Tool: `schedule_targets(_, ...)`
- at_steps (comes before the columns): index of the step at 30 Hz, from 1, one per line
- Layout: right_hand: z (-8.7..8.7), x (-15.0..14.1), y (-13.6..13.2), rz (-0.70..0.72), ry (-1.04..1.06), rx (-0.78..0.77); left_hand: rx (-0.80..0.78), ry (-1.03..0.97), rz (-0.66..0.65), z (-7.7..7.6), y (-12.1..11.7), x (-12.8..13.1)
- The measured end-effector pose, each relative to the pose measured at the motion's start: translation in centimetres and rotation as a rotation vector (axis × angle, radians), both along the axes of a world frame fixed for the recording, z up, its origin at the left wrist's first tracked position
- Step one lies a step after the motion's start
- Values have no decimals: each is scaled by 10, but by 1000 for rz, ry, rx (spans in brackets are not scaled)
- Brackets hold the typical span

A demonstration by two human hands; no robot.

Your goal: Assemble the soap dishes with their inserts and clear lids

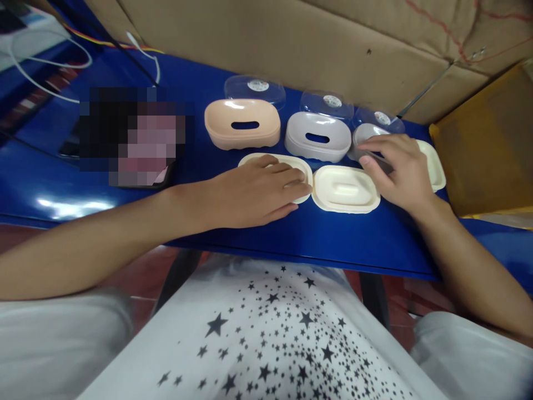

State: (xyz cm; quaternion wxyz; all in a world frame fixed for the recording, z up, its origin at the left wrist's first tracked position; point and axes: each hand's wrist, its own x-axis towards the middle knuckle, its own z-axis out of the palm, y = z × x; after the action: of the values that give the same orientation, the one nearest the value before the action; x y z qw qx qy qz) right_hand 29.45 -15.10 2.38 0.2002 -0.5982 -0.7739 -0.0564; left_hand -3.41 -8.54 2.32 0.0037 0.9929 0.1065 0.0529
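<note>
My left hand (262, 191) lies palm down with its fingers stretched over a cream oval soap-dish tray (307, 168), covering much of it. Right beside that is a second cream tray (345, 188) with a raised bar in its middle. My right hand (402, 169) hovers with thumb and fingers apart, at the second grey soap-dish base (368, 133), which it partly hides; contact there is unclear. Another cream tray (433, 165) shows behind its outer edge. Farther back stand a peach soap-dish base (220, 123) and a grey soap-dish base (297, 139), each with a slot.
Three clear lids, a left lid (237, 88), a middle lid (310, 103) and a right lid (362, 116), lie behind the bases. A brown taped box (487, 139) bounds the right side. A blurred-out phone-like device (145, 144) and a white cable (156, 64) are at left on the blue table (200, 244).
</note>
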Motion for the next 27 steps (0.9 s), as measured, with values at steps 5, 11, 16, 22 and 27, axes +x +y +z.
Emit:
schedule_targets(5, -6, 0, 2, -4, -10, -53, -20, -73, 105, 7, 10, 0)
schedule_targets(11, -6, 1, 2, -4, 27, -22, -65, -204, 350, -4, 27, -3)
schedule_targets(16, -5, -1, 2, 7, 5, -49, -103, -145, 362, -18, 31, -6)
schedule_targets(22, -8, 2, 3, 60, 32, -10, -63, -97, 414, -8, 26, -2)
schedule_targets(27, -15, 7, 9, 158, 83, 87, -37, -115, 463, 2, 26, -1)
